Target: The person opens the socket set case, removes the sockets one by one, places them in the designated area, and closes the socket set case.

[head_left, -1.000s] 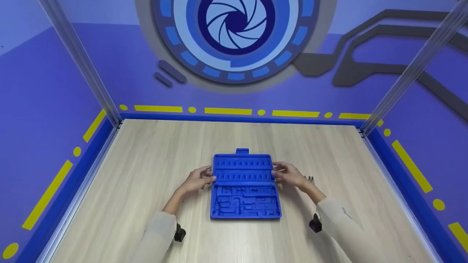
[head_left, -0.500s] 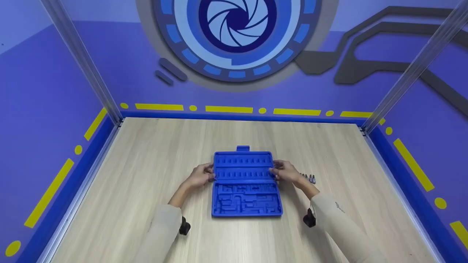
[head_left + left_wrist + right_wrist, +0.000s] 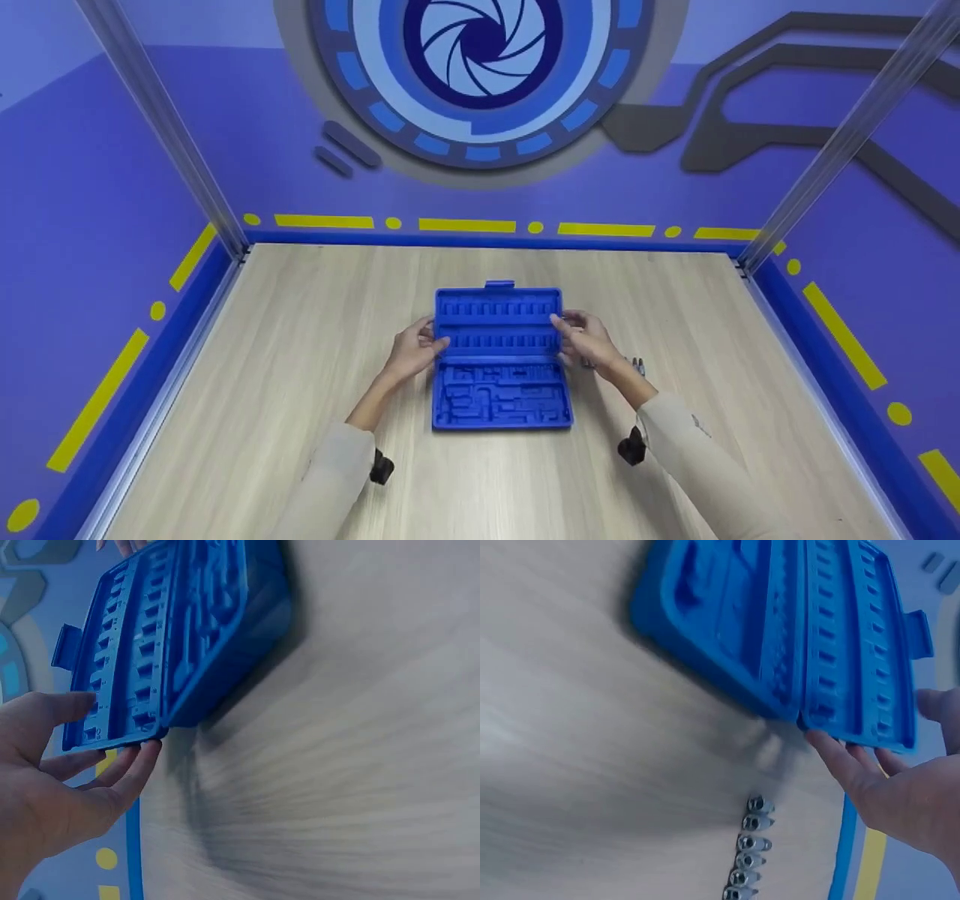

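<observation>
An open blue plastic tool case [image 3: 502,426] lies on the wooden table, hinge across its middle. Moulded slots line its lid [image 3: 499,330], which leans back raised off the table, with a latch tab [image 3: 499,284] on its far edge. My left hand [image 3: 411,354] holds the lid's left edge; in the left wrist view the thumb [image 3: 73,706] lies over the inner face and the fingers behind. At the right edge my right hand [image 3: 592,345] grips the lid likewise, thumb in front and fingertips [image 3: 821,739] beneath. The visible recesses hold no tools.
Several small metal bits [image 3: 748,861] stand in a row on the table, right of the case and partly behind my right wrist in the head view. A blue patterned wall [image 3: 480,199] rises behind the table [image 3: 337,292], with metal posts at its back corners.
The lid has tilted upward from lying nearly flat, both hands rising with it. The case has shifted slightly away from me. More of the bits showed half a second ago.
</observation>
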`<action>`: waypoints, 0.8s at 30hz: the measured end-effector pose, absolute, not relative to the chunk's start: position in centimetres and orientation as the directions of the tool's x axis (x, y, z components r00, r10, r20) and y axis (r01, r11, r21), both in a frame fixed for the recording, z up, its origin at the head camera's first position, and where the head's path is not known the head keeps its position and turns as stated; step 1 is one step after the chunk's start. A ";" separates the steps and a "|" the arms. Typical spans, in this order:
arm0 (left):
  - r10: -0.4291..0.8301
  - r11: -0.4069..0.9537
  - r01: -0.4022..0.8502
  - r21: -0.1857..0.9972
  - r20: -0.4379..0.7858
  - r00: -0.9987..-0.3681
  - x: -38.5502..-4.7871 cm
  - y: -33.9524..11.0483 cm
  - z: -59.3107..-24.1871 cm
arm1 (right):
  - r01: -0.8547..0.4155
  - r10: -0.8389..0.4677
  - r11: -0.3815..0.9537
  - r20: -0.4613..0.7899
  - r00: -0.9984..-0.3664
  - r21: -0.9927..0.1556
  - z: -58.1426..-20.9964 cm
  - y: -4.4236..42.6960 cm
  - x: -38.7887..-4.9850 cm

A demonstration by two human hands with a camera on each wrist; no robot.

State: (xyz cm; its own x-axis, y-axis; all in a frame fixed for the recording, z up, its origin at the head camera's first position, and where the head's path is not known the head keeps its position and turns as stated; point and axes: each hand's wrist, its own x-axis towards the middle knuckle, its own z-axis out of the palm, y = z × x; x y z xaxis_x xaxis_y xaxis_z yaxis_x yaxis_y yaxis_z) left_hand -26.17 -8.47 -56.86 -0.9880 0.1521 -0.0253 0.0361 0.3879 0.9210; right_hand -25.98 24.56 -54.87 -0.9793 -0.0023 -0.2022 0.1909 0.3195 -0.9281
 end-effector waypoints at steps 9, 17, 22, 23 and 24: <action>0.042 0.290 -0.039 0.956 -0.053 -0.998 -25.3 -8.1 -55.8 | 0.174 0.111 0.192 -0.155 -0.982 -0.966 -54.9 22.9 -25.5; -0.075 0.228 -0.123 0.966 -0.108 -0.991 -25.2 -8.0 -55.5 | 0.170 0.138 0.166 -0.147 -0.979 -0.971 -55.2 22.8 -25.3; -0.062 0.174 -0.157 0.972 -0.148 -0.987 -25.2 -8.5 -54.7 | 0.168 0.059 0.127 -0.161 -0.985 -0.978 -54.9 23.1 -25.4; -0.053 0.175 -0.158 0.972 -0.151 -0.987 -25.2 -8.6 -54.6 | 0.166 0.033 0.113 -0.163 -0.986 -0.980 -54.8 23.3 -25.3; -0.040 0.174 -0.157 0.972 -0.152 -0.988 -25.3 -8.7 -54.6 | 0.160 0.004 0.108 -0.160 -0.987 -0.981 -54.8 23.4 -25.3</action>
